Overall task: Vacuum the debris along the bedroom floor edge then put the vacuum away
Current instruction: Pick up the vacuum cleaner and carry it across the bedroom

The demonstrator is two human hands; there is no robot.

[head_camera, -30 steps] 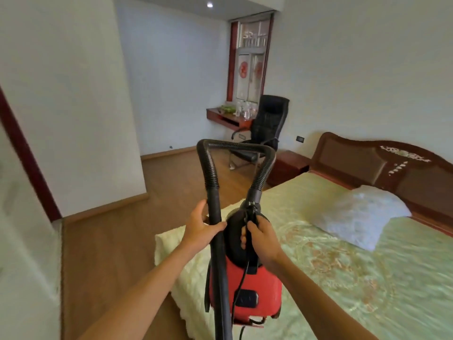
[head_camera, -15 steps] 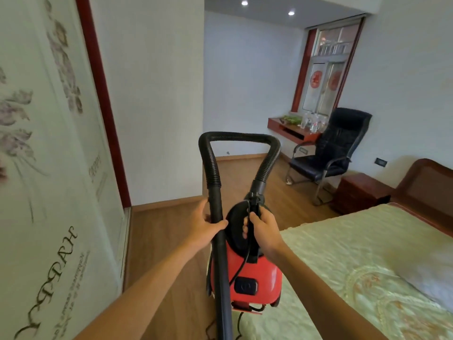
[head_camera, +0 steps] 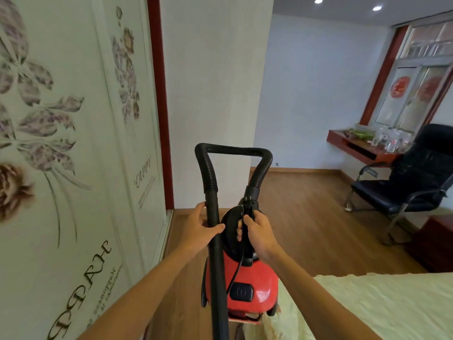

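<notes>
One red canister vacuum is held up in front of the person, off the wooden floor. It has one black rigid tube, one ribbed hose and one black power cord.

Two hands hold it. The left hand grips the tube just left of the vacuum, thumb across its front. The right hand has its fingers curled round the handle at the vacuum's black upper end, pinching the cord against it.

The vacuum's long axis stands roughly upright. Its black end points up and toward the far wall, and its switch faces the camera. The tube runs parallel to it and leaves the frame at the bottom. The hose arches from the tube's top to the vacuum's upper end.

One bed with a pale green cover lies right of the vacuum, its corner by the vacuum's lower end; whether they touch cannot be told. Left of the vacuum stands a flower-printed wardrobe door. Beyond the vacuum to the right are one black office chair, one red wall shelf with glassware, one window and one dark red nightstand. Two ceiling spotlights shine above.
</notes>
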